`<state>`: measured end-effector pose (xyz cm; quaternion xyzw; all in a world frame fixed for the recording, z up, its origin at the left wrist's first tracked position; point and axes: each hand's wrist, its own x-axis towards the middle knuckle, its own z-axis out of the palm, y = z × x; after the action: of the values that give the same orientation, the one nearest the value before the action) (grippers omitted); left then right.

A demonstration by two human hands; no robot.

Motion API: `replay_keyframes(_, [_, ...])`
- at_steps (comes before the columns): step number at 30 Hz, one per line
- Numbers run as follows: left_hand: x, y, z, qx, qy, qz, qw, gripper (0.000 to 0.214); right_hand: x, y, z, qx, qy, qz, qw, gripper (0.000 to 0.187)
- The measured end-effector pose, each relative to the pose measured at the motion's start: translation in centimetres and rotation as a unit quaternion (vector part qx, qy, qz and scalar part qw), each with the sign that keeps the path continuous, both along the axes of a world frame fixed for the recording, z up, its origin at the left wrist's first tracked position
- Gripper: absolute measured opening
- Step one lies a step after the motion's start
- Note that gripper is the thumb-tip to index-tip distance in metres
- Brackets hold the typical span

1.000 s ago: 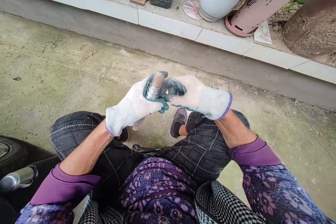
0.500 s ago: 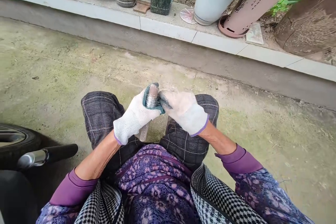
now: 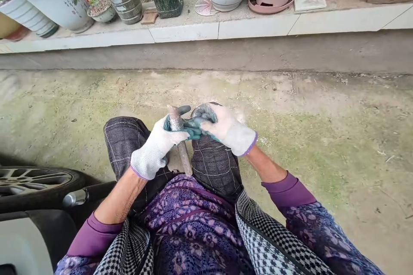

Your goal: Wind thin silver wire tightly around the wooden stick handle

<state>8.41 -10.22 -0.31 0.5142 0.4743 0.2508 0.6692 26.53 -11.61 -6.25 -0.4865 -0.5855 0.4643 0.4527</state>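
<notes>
My left hand (image 3: 155, 149) wears a white knit glove with a grey-green rubber palm and is shut around a metal rod (image 3: 183, 157). A tight coil of silver wire (image 3: 176, 123) sits on the rod's upper part, just above my left hand's fingers. The rod's lower end leans down over my lap. My right hand (image 3: 226, 129), in a matching glove, has its curled fingers against my left fingers beside the coil. Any wire strand between those fingers is hidden.
I am seated, with dark plaid trousers (image 3: 214, 167) over my knees. A car wheel (image 3: 32, 180) and a chrome-tipped black handle (image 3: 75, 197) lie low at the left. Mossy concrete ground (image 3: 322, 137) spreads ahead to a tiled kerb (image 3: 254, 28) bearing several plant pots.
My view has swung, moving the pots and kerb left and flattening the kerb. My hands have drawn closer, and the rod now shows more below my left hand, with its top leaning left.
</notes>
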Motion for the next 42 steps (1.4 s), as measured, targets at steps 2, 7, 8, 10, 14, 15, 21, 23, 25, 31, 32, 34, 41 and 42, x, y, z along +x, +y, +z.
replay_keyframes(2, [-0.2, -0.3, 0.0, -0.015, -0.014, -0.004, 1.0, 0.081, 0.2, -0.4, -0.2, -0.036, 0.088, 0.008, 0.995, 0.012])
replay_keyframes(7, [-2.6, -0.4, -1.6, -0.027, -0.093, 0.041, 0.994, 0.065, -0.6, -1.4, 0.8, -0.149, 0.21, -0.032, 0.966, 0.032])
replay_keyframes(8, [-3.1, -0.5, -2.4, -0.021, -0.117, 0.067, 0.991, 0.059, -1.0, -1.5, 1.1, -0.162, 0.224, -0.048, 0.96, 0.036])
replay_keyframes(10, [-4.1, -1.0, -4.5, -0.01, -0.159, 0.12, 0.98, 0.047, -1.9, -1.5, 1.7, -0.176, 0.238, -0.071, 0.953, 0.042])
replay_keyframes(14, [-5.0, -3.7, -8.9, 0.041, -0.151, 0.187, 0.97, 0.04, -4.0, -1.3, 2.6, -0.186, 0.228, -0.091, 0.951, 0.043])
replay_keyframes(15, [-5.1, -4.5, -9.6, 0.062, -0.12, 0.194, 0.972, 0.046, -4.5, -1.3, 2.7, -0.188, 0.222, -0.091, 0.952, 0.043])
replay_keyframes(21, [-7.3, -6.9, -9.5, 0.09, -0.069, 0.222, 0.968, 0.071, -8.2, -1.9, 3.2, -0.195, 0.178, -0.081, 0.961, 0.04])
replay_keyframes(23, [-8.2, -6.8, -8.9, 0.038, -0.166, 0.257, 0.951, 0.06, -9.3, -1.9, 3.0, -0.197, 0.166, -0.072, 0.964, 0.039])
replay_keyframes(25, [-8.5, -6.6, -8.6, -0.016, -0.256, 0.279, 0.925, 0.045, -10.0, -1.7, 2.7, -0.204, 0.157, -0.06, 0.964, 0.037])
replay_keyframes(31, [-7.7, -6.2, -8.7, -0.079, -0.323, 0.27, 0.903, 0.036, -9.5, -1.0, 2.2, -0.212, 0.121, -0.068, 0.967, 0.032])
replay_keyframes(32, [-7.6, -6.0, -8.7, -0.062, -0.322, 0.285, 0.901, 0.036, -9.3, -1.0, 2.3, -0.211, 0.114, -0.071, 0.968, 0.031])
replay_keyframes(34, [-7.4, -5.7, -8.5, -0.034, -0.321, 0.306, 0.895, 0.036, -9.2, -1.3, 2.5, -0.205, 0.109, -0.07, 0.97, 0.028])
replay_keyframes(41, [-8.3, -8.7, -9.1, -0.023, -0.123, 0.258, 0.958, 0.062, -9.6, -2.4, 2.7, -0.189, 0.104, -0.095, 0.972, 0.015])
replay_keyframes(42, [-9.3, -9.2, -8.8, 0.016, -0.079, 0.266, 0.961, 0.069, -9.6, -2.6, 2.4, -0.193, 0.112, -0.094, 0.97, 0.014])
